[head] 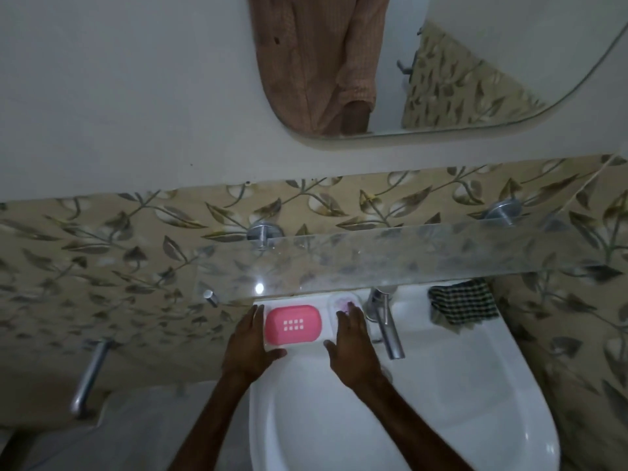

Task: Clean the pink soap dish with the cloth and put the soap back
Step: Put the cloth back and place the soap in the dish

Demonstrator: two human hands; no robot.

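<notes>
Risks, biggest first:
- Dish could drop into big white sink (pixel 441 385). Pink soap dish (pixel 293 324) sits on far rim, close to the bowl edge; a bump or a wet, slippery grab = slide in, maybe crack.
- Soap could shoot off. Small whitish soap (pixel 343 303), pink marks on it, lies just right of dish, near tap (pixel 385 321). Wet soap + a squeeze = gone down the bowl.
- Could knock head or hands on glass shelf (pixel 407 260) hanging right over the spot. Not much room under it.
- Cloth far to reach. Check cloth (pixel 462 305) way over on right rim, other side of tap; reaching across could hit tap.

Hands:
- Left hand (pixel 251 341) open, flat, touching dish's left side, thumb under near corner. Not gripping yet.
- Right hand (pixel 353 338) open, fingers spread, tips at the soap, holding nothing.

Room & surface:
- Dim bathroom. Leaf tiles on wall, mirror (pixel 441 62) up far, metal bar (pixel 90 379) on left.
- Sink rim smooth, shiny, prob. slippery.
- Dish looks empty, little holes in middle. Cleaning not begun, by the look of it.
</notes>
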